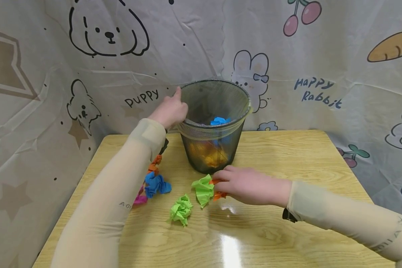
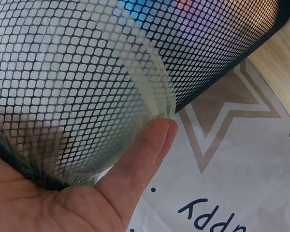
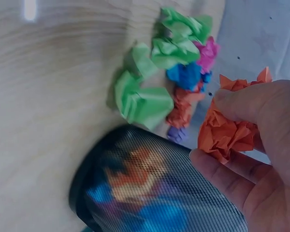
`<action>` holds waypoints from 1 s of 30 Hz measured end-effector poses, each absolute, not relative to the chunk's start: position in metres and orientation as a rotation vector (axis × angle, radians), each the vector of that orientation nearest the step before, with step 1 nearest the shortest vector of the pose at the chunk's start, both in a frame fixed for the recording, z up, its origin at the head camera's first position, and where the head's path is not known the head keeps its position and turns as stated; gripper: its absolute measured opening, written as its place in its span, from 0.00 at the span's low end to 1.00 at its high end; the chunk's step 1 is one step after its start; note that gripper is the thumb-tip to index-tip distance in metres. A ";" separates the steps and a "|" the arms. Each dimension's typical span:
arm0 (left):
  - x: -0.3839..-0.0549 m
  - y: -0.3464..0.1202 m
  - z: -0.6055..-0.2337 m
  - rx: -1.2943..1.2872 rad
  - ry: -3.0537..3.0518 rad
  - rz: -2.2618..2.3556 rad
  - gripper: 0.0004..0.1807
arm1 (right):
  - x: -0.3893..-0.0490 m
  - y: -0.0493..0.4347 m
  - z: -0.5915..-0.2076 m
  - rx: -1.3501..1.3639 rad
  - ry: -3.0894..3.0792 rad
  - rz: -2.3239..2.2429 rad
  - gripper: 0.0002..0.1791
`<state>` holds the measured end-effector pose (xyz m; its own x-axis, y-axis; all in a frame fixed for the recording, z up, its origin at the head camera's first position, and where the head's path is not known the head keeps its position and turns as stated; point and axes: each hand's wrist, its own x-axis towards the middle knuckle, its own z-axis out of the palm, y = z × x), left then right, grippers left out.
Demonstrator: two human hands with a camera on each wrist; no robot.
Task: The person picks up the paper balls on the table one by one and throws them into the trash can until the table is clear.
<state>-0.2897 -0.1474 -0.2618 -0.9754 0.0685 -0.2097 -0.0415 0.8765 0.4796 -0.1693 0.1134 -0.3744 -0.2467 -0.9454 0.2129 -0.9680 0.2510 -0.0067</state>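
A black mesh wastebasket [image 1: 232,149] with a clear liner folded over its rim stands at the back of the table. My left hand [image 1: 171,111] grips the left side of that rim, fingers outside against the liner in the left wrist view. Crumpled orange paper [image 3: 227,128] is pinched between the thumb and fingers of my right hand [image 1: 244,185], near the foot of the basket. In the head view, the hand partly covers this paper. Beside it lies a creased green paper piece [image 1: 203,190], with another green paper ball [image 1: 181,210] a little nearer.
Left of the basket lie a blue paper ball [image 1: 156,185], orange paper [image 1: 154,165] and pink paper [image 1: 140,197], partly behind the left forearm. Blue paper [image 1: 220,121] and other crumpled pieces are inside the basket. A printed curtain [image 1: 194,44] hangs behind the wooden table [image 1: 288,156].
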 end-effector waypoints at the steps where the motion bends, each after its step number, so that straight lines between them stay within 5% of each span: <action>1: -0.289 -0.147 -0.262 0.022 2.828 0.729 0.38 | -0.170 0.115 -0.371 1.818 -2.337 0.219 0.11; 30: -0.290 -0.147 -0.262 0.003 2.819 0.726 0.39 | -0.202 0.141 -0.270 1.661 -2.114 0.527 0.20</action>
